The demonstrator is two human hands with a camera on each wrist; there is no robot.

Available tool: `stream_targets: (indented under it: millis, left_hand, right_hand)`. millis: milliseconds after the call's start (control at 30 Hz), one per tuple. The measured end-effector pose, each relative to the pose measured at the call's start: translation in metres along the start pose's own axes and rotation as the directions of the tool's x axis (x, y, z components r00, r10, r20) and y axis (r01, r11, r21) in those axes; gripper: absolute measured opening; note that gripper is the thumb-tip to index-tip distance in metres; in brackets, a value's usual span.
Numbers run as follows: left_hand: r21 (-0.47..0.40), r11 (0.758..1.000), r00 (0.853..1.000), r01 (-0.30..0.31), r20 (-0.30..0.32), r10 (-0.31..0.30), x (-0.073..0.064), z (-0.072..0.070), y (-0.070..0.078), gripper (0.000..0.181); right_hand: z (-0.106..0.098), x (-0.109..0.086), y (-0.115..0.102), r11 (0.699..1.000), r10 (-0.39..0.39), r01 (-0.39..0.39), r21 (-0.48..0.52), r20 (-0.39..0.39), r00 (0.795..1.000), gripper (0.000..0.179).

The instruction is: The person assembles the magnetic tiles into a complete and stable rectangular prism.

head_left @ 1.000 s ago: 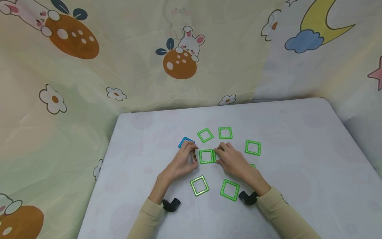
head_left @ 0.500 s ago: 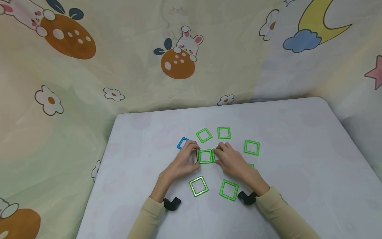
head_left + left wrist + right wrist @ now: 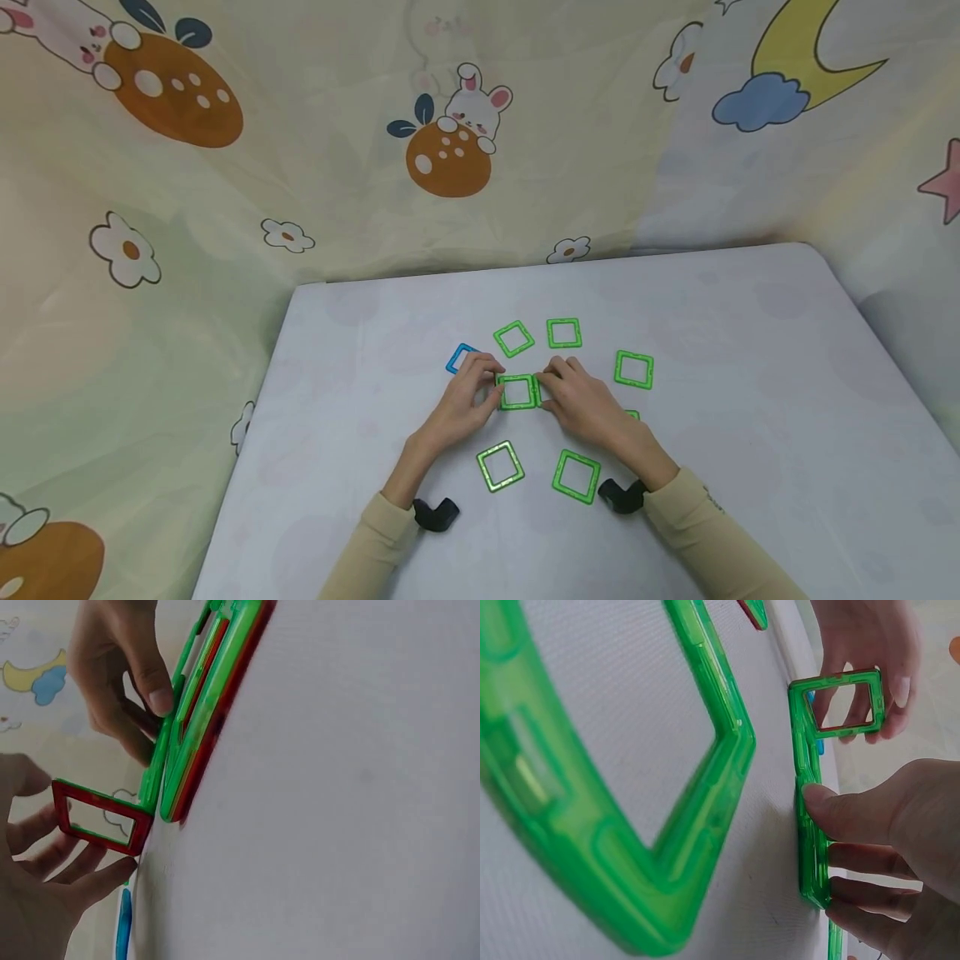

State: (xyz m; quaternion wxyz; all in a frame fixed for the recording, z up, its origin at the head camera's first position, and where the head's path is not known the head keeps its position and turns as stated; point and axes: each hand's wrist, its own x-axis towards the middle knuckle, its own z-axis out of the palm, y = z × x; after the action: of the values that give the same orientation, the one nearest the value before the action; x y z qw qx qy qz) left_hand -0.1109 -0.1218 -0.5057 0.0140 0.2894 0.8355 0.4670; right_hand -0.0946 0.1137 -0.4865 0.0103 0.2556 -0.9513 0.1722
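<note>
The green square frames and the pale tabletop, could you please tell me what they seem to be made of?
Green square frames: probably hard moulded plastic, glossy and translucent; in the right wrist view light glints along their edges and inner shapes show through the tint.
Pale tabletop: matte, perhaps cloth or a textured covering; fine ridges show up close, though the look leaves open which.

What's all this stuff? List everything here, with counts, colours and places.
Table: one, white, under the frames
Printed cloth: one, pale, behind the table
Loose frames: six, green, scattered about, one mostly hidden
Blue frame: one, blue, on the left, partly hidden
Flat frame: one, green, in the middle
Upright frame: one, red and green, at its left
Right frame: one, green, at its right
Wrist pieces: two, black, one per wrist
Sleeves: two, beige, both arms
Left hand: one, bare, gripping the upright frame
Right hand: one, bare, gripping the right frame
</note>
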Motion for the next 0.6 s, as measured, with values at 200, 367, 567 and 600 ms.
stream_targets:
  millis: [200, 367, 567, 600]
  left_hand:
    - [-0.1, 0.995, 0.996, 0.03, -0.08, -0.038, 0.0015, 0.0057, 0.0023, 0.019]
    - [-0.142, 0.988, 0.99, 0.056, -0.12, -0.073, 0.0012, 0.0073, 0.0035, 0.018]
    - [-0.238, 0.955, 0.971, 0.175, -0.117, -0.207, 0.0002, 0.0076, 0.0043, 0.03]
    - [-0.25, 0.949, 0.968, 0.19, -0.114, -0.224, 0.0001, 0.0074, 0.0045, 0.031]
  right_hand:
    - [0.0001, 0.0001, 0.0004, 1.0, -0.001, 0.001, 0.004, 0.002, 1.0, 0.042]
    - [0.0002, 0.0001, 0.0005, 1.0, -0.002, 0.002, 0.008, 0.001, 1.0, 0.042]
    - [-0.0007, -0.0006, -0.0002, 1.0, 0.007, -0.008, 0.016, 0.006, 1.0, 0.043]
    - [-0.0008, -0.0008, -0.0003, 1.0, 0.008, -0.008, 0.016, 0.007, 1.0, 0.043]
